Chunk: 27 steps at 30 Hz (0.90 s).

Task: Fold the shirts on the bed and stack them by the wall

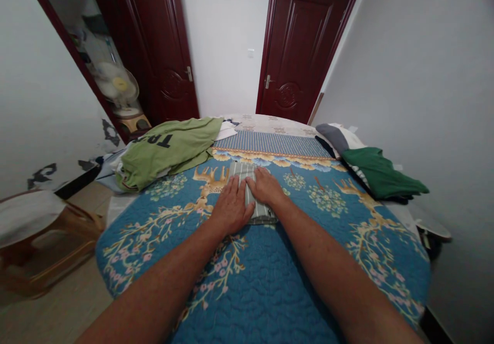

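Note:
A small folded grey-green striped cloth (247,172) lies on the blue flowered quilt (270,282) in the middle of the bed. My left hand (230,206) rests flat on the cloth's left side, fingers stretched out and pointing away from me. Beside it, my right hand (265,185) presses flat on the right side, fingers extended toward the left hand. Neither hand grips anything. Most of the cloth is hidden under the two palms.
A light green T-shirt (165,151) with dark letters is heaped at the bed's far left. Dark green and grey clothes (376,174) lie at the far right by the wall. A wooden stool (46,241) stands left of the bed. Two dark red doors and a fan (118,84) are beyond.

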{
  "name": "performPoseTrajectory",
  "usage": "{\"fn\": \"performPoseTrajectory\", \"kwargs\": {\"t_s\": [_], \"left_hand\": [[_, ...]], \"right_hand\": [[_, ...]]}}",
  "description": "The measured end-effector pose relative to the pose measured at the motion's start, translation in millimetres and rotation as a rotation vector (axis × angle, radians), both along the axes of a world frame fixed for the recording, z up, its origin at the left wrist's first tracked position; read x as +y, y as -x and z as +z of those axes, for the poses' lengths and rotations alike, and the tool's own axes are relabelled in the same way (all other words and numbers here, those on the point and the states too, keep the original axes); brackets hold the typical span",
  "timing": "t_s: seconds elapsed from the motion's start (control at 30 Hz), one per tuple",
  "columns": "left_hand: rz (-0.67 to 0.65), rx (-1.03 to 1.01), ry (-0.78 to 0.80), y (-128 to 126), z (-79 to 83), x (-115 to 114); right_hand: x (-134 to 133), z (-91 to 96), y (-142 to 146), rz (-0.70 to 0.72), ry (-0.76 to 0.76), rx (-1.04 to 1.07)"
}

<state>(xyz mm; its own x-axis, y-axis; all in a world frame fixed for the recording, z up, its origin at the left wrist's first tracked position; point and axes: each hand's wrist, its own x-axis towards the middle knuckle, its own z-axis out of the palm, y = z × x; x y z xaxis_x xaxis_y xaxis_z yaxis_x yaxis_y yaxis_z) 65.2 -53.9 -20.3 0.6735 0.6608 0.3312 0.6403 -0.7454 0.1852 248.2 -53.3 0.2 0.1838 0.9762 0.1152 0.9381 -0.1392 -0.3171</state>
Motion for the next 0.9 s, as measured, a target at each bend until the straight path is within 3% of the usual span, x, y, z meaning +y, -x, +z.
{"fn": "performPoseTrajectory", "kwargs": {"t_s": [0.27, 0.5, 0.7, 0.9], "left_hand": [[0.016, 0.019, 0.044, 0.8, 1.8, 0.5], [0.023, 0.003, 0.072, 0.7, 0.6, -1.6], [0.035, 0.016, 0.073, 1.1, 2.6, -2.5], [0.032, -0.002, 0.060, 1.5, -0.4, -0.1]], "right_hand": [[30.8, -2.9, -14.0, -0.049, -0.040, 0.015], [6.4, -0.2, -0.2, -0.074, -0.290, -0.144], [-7.0, -8.1, 0.7, 0.028, -0.200, -0.133], [-22.6, -20.3, -3.4, 0.016, -0.245, -0.139]]}}
